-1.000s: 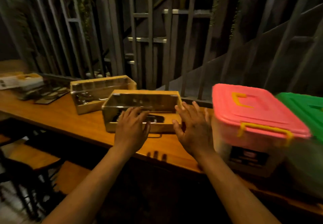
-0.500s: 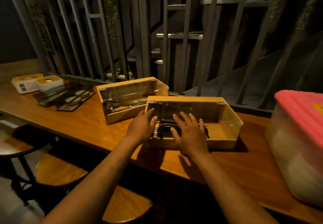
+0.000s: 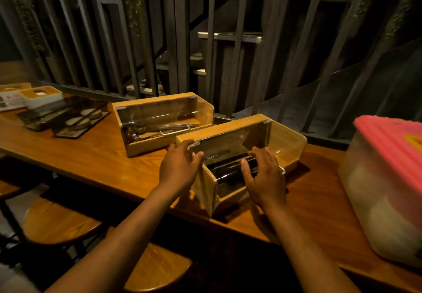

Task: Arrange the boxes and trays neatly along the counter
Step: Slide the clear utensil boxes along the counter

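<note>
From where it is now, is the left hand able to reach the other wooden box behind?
Probably yes. The left hand rests on the near wooden box's left end, and the far wooden box sits just beyond it, with only bare counter between.

The pink-lidded plastic bin (image 3: 388, 192) runs off the right edge, its contents only a pale blur through the cloudy wall. The right hand (image 3: 265, 176) covers part of the nearer wooden box's (image 3: 285, 142) clear lid, and the dark items beneath cannot be identified. At far left a white box (image 3: 9, 98) is cut off, its label too small to read. Both stools (image 3: 61, 219) are partly cropped.
</note>
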A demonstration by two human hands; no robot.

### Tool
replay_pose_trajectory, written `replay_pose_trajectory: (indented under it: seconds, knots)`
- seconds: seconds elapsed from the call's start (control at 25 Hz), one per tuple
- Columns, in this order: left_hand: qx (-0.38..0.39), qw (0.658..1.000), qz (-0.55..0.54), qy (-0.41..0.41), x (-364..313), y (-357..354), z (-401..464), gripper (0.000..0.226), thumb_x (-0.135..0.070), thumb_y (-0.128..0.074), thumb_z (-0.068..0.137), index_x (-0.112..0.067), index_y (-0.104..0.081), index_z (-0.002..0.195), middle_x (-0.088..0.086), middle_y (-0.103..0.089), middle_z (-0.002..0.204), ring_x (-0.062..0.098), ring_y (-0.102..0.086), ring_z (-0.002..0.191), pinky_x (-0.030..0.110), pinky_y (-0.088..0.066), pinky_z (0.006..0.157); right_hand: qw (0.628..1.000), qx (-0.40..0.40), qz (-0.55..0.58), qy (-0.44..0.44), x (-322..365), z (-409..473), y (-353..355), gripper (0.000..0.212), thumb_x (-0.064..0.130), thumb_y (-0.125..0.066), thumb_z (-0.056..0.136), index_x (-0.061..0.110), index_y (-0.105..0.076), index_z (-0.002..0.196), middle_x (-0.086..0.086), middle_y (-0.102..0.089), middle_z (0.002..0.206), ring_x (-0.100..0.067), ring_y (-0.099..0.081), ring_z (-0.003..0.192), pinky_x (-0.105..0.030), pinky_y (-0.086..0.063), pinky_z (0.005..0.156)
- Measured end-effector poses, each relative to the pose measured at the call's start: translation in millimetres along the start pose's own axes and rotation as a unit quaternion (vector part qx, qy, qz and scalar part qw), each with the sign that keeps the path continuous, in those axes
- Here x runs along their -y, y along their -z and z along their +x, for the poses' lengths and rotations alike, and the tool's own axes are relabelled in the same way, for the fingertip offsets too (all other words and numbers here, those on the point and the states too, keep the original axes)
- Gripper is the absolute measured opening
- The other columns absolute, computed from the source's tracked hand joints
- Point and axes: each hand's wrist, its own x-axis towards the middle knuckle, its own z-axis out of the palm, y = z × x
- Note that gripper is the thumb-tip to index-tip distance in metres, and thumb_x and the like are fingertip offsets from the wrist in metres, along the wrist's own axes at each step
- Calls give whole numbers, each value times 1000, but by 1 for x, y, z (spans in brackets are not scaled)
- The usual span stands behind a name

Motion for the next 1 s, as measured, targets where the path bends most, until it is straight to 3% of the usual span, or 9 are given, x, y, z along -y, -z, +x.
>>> replay_pose_trajectory:
  seconds: [0.12,0.32,0.48,0.68,0.84,1.0]
  knots:
    - [44,994,-62,77,0,-14,6,59,-44,-52,98,-23,-35,150,13,-38,148,30,-44,132,40,-41,101,1000,1,-2,1,5,-5,-4,43,49,-41,95,25,-54,128,-1,-49,144,-23,-28,144,-52,-35,109]
    - [53,985,-131,101,4,-16,23,57,-35,-47,101,-19,-28,153,9,-33,157,29,-33,142,45,-34,113,993,12,-116,32,13,-17,-11,69,73,-33,85,31,-46,139,1,-43,149,-24,-25,145,-54,-22,114]
    - [116,950,-272,98,11,-19,29,67,-39,-61,92,-37,-28,150,0,-45,149,26,-46,133,53,-45,104,984,35,-153,83,5,-9,-1,82,83,-42,74,36,-41,141,5,-42,148,-25,-32,139,-57,-23,113]
    - [168,923,-332,93,19,-22,35,61,-28,-65,93,-38,-36,146,-4,-57,135,20,-57,119,37,-53,83,963,160,-218,-5,-45,43,39,108,93,-49,57,45,-20,149,7,-18,162,-27,-10,149,-58,-10,118]
    - [216,909,-342,100,20,-19,55,45,-25,-62,95,-41,-50,134,-4,-65,123,19,-63,111,39,-53,84,974,72,-216,-22,-35,20,28,105,94,-43,60,41,-26,149,5,-26,159,-27,-15,148,-59,-9,117]
    - [172,939,-285,82,11,-21,69,29,-26,-68,91,-42,-64,115,-3,-71,109,18,-66,99,40,-56,80,965,22,-258,-45,-28,3,23,102,94,-35,63,37,-31,147,3,-33,156,-29,-19,146,-64,-9,114]
